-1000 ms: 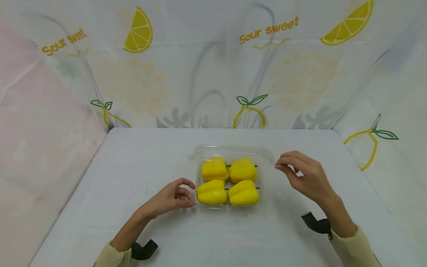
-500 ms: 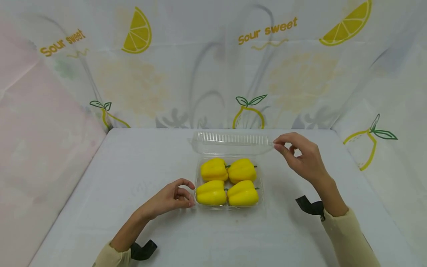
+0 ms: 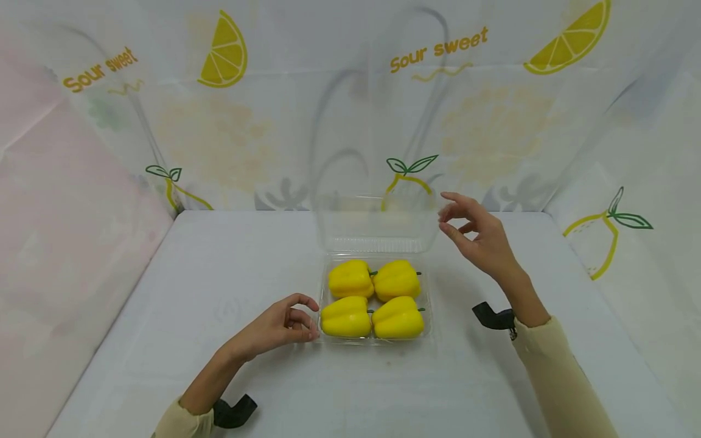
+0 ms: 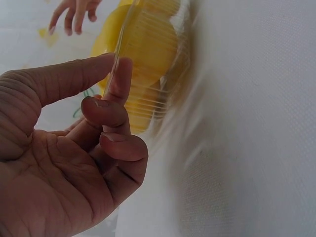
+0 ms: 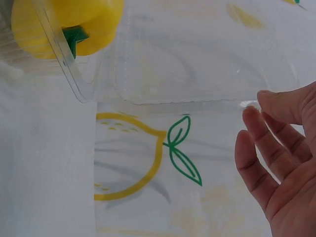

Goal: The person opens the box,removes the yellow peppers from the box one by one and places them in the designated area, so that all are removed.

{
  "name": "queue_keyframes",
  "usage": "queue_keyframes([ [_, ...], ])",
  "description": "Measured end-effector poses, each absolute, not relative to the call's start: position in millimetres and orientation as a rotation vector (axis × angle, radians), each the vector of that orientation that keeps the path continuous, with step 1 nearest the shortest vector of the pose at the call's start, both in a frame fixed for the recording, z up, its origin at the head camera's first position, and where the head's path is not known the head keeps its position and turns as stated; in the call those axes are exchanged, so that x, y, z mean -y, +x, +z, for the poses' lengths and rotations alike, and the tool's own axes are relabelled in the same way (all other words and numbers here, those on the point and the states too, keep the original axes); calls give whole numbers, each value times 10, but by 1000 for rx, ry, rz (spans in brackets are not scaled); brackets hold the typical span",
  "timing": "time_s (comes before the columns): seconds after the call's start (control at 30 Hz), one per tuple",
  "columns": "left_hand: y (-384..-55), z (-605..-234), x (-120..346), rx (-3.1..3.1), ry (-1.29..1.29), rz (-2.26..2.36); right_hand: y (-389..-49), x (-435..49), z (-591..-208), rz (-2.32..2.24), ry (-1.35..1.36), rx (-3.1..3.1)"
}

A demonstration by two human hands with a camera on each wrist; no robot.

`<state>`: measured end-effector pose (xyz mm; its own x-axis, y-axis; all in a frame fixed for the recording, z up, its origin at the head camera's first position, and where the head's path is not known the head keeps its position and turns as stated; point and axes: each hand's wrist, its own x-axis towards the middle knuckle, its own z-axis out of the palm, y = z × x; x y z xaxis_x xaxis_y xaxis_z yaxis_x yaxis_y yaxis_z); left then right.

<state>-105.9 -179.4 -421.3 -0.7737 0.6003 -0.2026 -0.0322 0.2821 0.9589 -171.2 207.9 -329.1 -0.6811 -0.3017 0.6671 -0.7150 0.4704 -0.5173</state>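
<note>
Several yellow bell peppers (image 3: 346, 317) with green stems lie in a clear plastic clamshell box (image 3: 378, 342) on the table. Its hinged lid (image 3: 378, 228) stands raised at the back, roughly upright. My left hand (image 3: 285, 325) pinches the box's left rim between thumb and index finger, as the left wrist view shows, with the other fingers curled below. At the lid's right edge is my right hand (image 3: 473, 234). In the right wrist view its thumb and a finger (image 5: 252, 118) pinch the corner of the lid, while the other fingers spread apart.
A white cloth covers the table (image 3: 246, 255). Behind it hangs a backdrop (image 3: 306, 121) printed with lemons and words. Each wrist carries a black camera mount (image 3: 234, 411) by the beige sleeve.
My right hand has swung the lid up and back, away from the peppers, from low over the box to upright. The left hand has stayed at the box's left rim.
</note>
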Motion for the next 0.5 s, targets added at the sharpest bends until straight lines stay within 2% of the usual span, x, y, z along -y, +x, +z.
queue_keyframes([
  [0.23,-1060,-4212,1795,-2004,508,1537,-1802,-2055,-3390,1203,795,2375],
  [0.5,-1055,-4200,1791,-2004,502,1537,-2073,-2168,-3789,1205,832,2503],
])
